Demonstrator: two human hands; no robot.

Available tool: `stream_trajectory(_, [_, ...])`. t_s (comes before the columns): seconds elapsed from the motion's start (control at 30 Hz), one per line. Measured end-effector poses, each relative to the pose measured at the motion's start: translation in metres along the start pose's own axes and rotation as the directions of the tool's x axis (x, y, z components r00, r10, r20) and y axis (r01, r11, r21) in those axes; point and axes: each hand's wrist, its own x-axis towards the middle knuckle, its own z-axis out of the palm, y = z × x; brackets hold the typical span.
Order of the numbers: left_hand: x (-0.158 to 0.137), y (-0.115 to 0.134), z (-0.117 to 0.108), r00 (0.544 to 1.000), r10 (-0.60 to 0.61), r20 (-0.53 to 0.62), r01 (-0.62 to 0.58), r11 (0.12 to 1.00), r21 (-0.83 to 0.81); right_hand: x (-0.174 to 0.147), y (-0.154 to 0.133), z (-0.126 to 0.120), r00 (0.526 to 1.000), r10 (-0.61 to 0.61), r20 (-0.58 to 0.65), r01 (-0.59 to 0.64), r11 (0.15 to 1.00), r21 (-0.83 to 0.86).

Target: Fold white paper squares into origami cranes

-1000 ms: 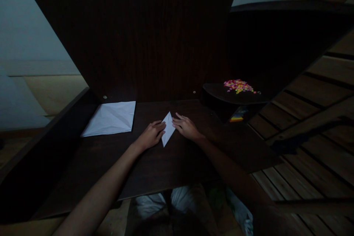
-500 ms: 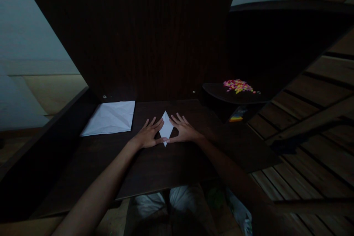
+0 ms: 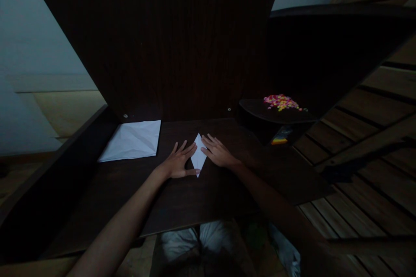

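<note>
A small white sheet of paper folded into a diamond (image 3: 199, 159) lies flat on the dark wooden desk (image 3: 182, 207), one point toward me. My left hand (image 3: 178, 162) rests flat with fingers spread; its thumb touches the paper near the bottom point and a fingertip touches the left edge. On the other side, my right hand (image 3: 218, 151) lies open, its fingertips and thumb on the paper's right edge. Neither hand grips anything.
A larger stack of white paper (image 3: 133, 138) lies at the desk's left. Small colourful pieces (image 3: 282, 102) sit heaped on a rounded shelf (image 3: 260, 110) at the right, above a yellow-orange item (image 3: 279, 141). A tall dark panel (image 3: 162, 43) closes off the back.
My right thumb has moved up from the paper's lower point to its right edge. The left hand keeps its place on the paper. The whole view has shifted slightly.
</note>
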Motion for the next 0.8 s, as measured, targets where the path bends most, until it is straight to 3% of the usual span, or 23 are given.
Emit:
stream_trajectory(0.33, [0.000,0.016,0.003,0.998,0.063,0.006,-0.063,0.998,-0.003,0.000,0.002,0.005,0.999,-0.029,0.022,0.030,0.997,-0.072])
stream_trajectory(0.8, [0.001,0.013,0.005,0.998,0.057,0.006,-0.057,0.998,-0.023,0.001,0.002,0.009,1.000,-0.002,0.009,0.003,0.993,-0.115])
